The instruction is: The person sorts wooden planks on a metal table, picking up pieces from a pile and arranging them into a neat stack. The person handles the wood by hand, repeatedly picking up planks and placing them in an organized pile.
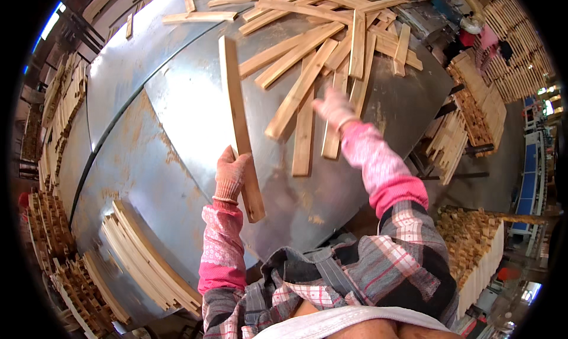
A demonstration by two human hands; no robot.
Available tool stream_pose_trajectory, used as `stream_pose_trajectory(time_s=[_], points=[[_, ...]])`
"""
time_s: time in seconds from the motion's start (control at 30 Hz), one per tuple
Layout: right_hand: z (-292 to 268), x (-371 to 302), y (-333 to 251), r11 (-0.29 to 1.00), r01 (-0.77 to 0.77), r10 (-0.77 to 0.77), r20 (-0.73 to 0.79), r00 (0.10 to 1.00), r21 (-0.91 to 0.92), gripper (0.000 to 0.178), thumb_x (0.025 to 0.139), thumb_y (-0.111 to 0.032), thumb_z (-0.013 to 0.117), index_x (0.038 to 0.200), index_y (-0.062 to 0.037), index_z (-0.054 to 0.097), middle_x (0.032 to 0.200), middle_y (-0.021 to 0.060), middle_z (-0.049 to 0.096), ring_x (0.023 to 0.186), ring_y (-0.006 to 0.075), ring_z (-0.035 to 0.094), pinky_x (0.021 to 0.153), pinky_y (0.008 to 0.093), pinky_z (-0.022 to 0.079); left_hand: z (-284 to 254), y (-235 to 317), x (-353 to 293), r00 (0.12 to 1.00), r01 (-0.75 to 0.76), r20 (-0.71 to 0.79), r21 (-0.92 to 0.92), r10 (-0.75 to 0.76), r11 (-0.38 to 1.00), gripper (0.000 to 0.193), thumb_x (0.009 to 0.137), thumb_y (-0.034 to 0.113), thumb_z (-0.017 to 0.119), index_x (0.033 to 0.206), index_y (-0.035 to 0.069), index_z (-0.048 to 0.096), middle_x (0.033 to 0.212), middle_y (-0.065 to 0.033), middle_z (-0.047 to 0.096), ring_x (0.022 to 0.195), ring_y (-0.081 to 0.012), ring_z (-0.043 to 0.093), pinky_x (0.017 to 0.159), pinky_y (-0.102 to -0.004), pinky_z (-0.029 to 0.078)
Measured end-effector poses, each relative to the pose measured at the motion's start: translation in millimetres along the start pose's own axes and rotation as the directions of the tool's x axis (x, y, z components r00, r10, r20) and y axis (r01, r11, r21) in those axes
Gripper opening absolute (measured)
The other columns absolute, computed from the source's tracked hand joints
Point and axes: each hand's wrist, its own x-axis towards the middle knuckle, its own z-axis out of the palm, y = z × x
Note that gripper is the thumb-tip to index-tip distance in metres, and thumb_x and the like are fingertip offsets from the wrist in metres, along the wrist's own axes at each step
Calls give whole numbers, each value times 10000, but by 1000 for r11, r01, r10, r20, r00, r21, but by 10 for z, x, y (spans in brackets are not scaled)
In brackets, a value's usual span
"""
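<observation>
My left hand (pixel 231 172), in a pale pink work glove, is closed around a long wooden slat (pixel 241 123) near its lower part. The slat is tilted, its far end pointing away from me above the metal tabletop. My right hand (pixel 335 109), gloved as well, reaches out over the near side of a loose heap of wooden slats (pixel 302 96). Its fingers look apart and somewhat blurred, with nothing visible in them. Closest to it are a slat (pixel 304 135) on its left and another slat (pixel 331 142) under the wrist.
The grey metal table (pixel 171 155) has a dark seam running across it. A neat row of slats (pixel 148 259) lies at the near left. Stacked wood (pixel 473 238) stands at the right, more stacks (pixel 62 114) at the left. A person (pixel 486 43) is at the far right.
</observation>
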Motion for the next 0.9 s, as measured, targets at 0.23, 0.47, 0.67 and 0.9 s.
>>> stream_pose_trajectory(time_s=[0.23, 0.47, 0.67, 0.9], points=[[-440, 1800, 544, 930, -317, 295, -139, 945, -186, 1049, 788, -444, 844, 1538, 5, 263, 1419, 166, 580, 1270, 311, 614, 1022, 431, 531, 1037, 68, 1404, 964, -265, 88, 344, 250, 901, 490, 922, 308, 728, 1345, 73, 653, 1364, -102, 615, 1207, -244, 602, 1030, -334, 472], [-600, 1428, 1391, 958, -208, 223, -52, 974, 199, 750, 826, -207, 747, 1458, -15, 393, 1362, 251, 596, 1244, 410, 603, 1042, 459, 516, 1656, 422, 1509, 995, -48, 99, 661, -23, 748, 729, 831, 401, 758, 1442, 56, 562, 1268, -191, 670, 1134, -314, 664, 1012, -374, 500], [15, 385, 1579, 923, -305, 299, 64, 952, 233, 824, 818, -310, 787, 1470, 32, 416, 1403, 269, 575, 1212, 401, 619, 1030, 457, 505, 1914, 648, 1114, 958, 119, 152, 563, -244, 818, 587, 781, 347, 798, 1265, 39, 675, 1107, -140, 749, 1025, -252, 702, 935, -370, 533], [341, 890, 1959, 694, -233, 168, 161, 973, 681, 612, 792, -303, 776, 1221, 106, 623, 1188, 248, 696, 1090, 324, 670, 949, 406, 507, 1283, 79, 386, 960, 259, 148, -154, -237, 953, 357, 850, 40, 728, 1194, -25, 662, 968, -59, 723, 808, -160, 678, 739, -300, 565]])
